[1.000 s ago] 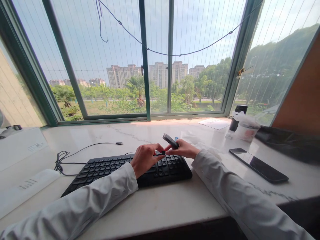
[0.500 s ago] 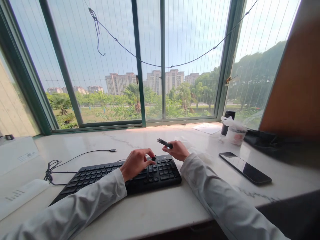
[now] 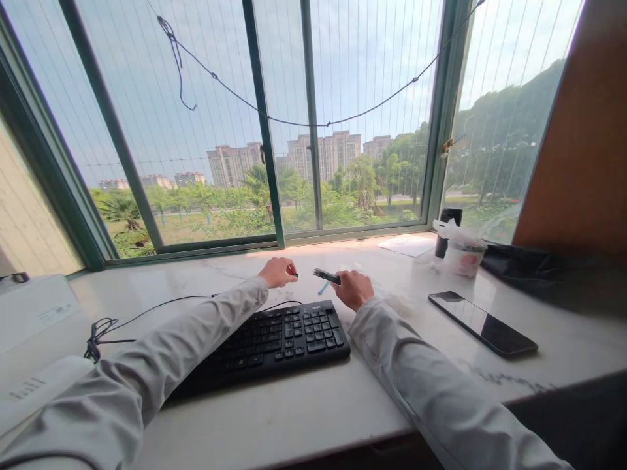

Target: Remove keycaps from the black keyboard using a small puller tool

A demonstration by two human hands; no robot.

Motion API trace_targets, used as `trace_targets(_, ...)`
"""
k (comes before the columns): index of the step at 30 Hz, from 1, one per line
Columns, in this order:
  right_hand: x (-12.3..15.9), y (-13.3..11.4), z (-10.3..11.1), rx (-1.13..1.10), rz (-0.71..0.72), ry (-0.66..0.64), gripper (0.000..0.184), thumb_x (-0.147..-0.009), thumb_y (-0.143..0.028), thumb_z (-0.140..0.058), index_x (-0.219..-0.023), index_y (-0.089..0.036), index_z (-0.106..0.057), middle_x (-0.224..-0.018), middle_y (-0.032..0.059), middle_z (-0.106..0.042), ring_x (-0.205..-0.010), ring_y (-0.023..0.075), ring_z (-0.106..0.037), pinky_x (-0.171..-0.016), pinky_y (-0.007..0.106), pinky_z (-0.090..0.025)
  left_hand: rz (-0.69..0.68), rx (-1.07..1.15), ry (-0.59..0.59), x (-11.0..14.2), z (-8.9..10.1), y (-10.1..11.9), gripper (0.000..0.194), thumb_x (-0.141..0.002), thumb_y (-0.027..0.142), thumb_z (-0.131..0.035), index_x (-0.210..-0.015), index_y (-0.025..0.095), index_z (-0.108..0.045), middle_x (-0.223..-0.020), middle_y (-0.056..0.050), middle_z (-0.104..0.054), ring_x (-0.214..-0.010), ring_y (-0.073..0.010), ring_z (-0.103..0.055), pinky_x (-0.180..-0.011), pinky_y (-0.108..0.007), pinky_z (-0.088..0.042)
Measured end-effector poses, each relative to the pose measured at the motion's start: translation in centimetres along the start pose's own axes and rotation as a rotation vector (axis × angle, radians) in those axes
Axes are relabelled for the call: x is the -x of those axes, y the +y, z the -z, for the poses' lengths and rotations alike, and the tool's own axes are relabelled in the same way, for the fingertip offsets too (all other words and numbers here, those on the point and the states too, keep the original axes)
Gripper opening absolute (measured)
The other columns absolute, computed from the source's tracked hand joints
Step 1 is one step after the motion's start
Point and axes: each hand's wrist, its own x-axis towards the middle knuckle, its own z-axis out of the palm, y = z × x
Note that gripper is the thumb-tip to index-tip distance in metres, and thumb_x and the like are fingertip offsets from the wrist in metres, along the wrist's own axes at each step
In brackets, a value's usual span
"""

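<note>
My left hand (image 3: 279, 272) reaches past the far edge of the black keyboard (image 3: 308, 336). Its fingertips are pinched on a small black piece (image 3: 296, 275) about the size of a keycap, mostly covered by the fingers. My right hand (image 3: 354, 289) is wrapped round a slim black tool (image 3: 326, 276) with a narrow, pronged-looking end pointing left toward the left hand. The exact kind of tool is hard to make out. A small blue strip (image 3: 323, 288) lies on the tabletop just below the tool. My left sleeve covers the keyboard's left half.
A black phone (image 3: 482, 323) lies at the right. Behind it stand a bagged cup (image 3: 463, 258) and a dark bottle (image 3: 448, 228), beside a sheet of paper (image 3: 405, 245). Cables (image 3: 100, 333) and a white box (image 3: 36, 313) are at the left. A window closes off the back.
My left hand has moved up and away from the keys to beyond the keyboard, still pinching the small black piece. The right hand keeps its tool nearly in place. The view has tilted slightly.
</note>
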Motion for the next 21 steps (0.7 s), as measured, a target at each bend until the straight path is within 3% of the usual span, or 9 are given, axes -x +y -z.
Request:
trace_targets(4,0.0,0.2,-0.2,0.002,-0.024,-0.006,0.031,-0.09,-0.04,-0.048,-0.102,-0.023,-0.07,-0.097,0.0123,-0.069,-0.091,0.0262,-0.065,-0.074,0.033,-0.041,0.193,0.155,0.023,-5.5,-2.2,-1.7,0.029,-0.067,0.033,-0.079,-0.088,0.015,-0.07,-0.084,-0.005,-0.074,-0.048,-0.0097,-0.06,-0.049,-0.021,-0.05)
trace_targets(9,-0.1,0.1,-0.1,0.002,-0.019,-0.011,0.032,-0.091,-0.037,-0.044,-0.1,-0.021,-0.07,-0.096,0.0134,-0.068,-0.091,0.0264,-0.065,-0.077,0.035,-0.042,0.333,0.281,0.054,-10.0,-4.6,-3.3,0.033,-0.065,0.03,-0.083,-0.091,0.015,-0.07,-0.086,-0.007,-0.074,-0.054,-0.0104,-0.063,-0.05,-0.019,-0.051)
trace_targets(15,-0.3,0.2,-0.3,0.019,-0.069,0.031,0.03,-0.091,-0.033,-0.043,-0.098,-0.021,-0.069,-0.094,0.0128,-0.069,-0.087,0.0262,-0.066,-0.073,0.035,-0.042,0.369,0.292,0.086,-12.9,-6.8,-5.1,0.031,-0.067,0.028,-0.082,-0.093,0.014,-0.071,-0.086,-0.01,-0.074,-0.063,-0.0135,-0.067,-0.054,-0.019,-0.052)
trace_targets(21,-0.4,0.3,-0.3,0.016,-0.137,-0.005,0.028,-0.088,-0.033,-0.045,-0.097,-0.02,-0.069,-0.096,0.0127,-0.068,-0.089,0.0276,-0.066,-0.073,0.036,-0.043,0.354,0.301,0.118,-14.3,-8.3,-5.4,0.03,-0.066,0.028,-0.082,-0.093,0.017,-0.073,-0.096,-0.008,-0.074,-0.063,-0.0121,-0.067,-0.056,-0.019,-0.053)
